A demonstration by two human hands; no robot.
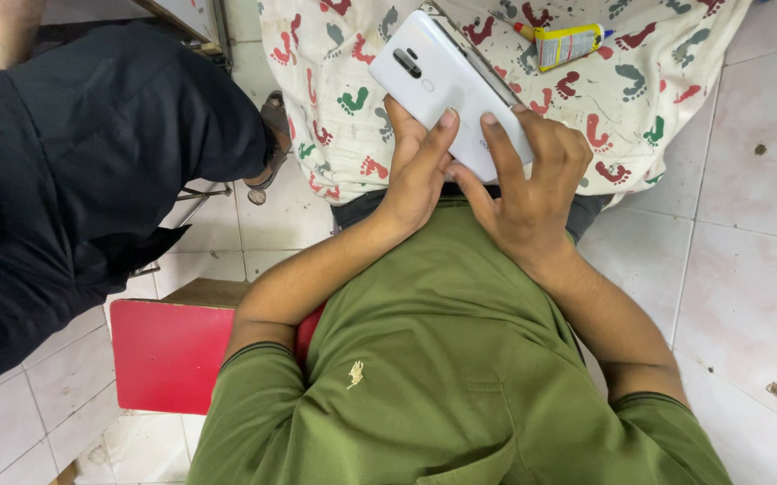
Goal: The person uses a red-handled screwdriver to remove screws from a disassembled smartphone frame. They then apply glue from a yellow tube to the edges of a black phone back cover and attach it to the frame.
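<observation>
Gripping a white phone back-up with both hands: left hand cradling its lower edge, right hand closed on its side, steadying it above a footprint-patterned cloth, glue tube lying nearby.

A white cloth printed with red, green and grey footprints is spread across the top of the view. On it, near the upper edge, lies a small yellow glue tube with a red cap at one end and a blue tip at the other, tilted slightly. Below the cloth the floor is white tile with grey joints and a few dark specks at the right. A red seat with a wooden edge stands at lower left. Beside it, a person in dark clothing fills the left side, a sandalled foot resting on the tiles near thin metal legs.
</observation>
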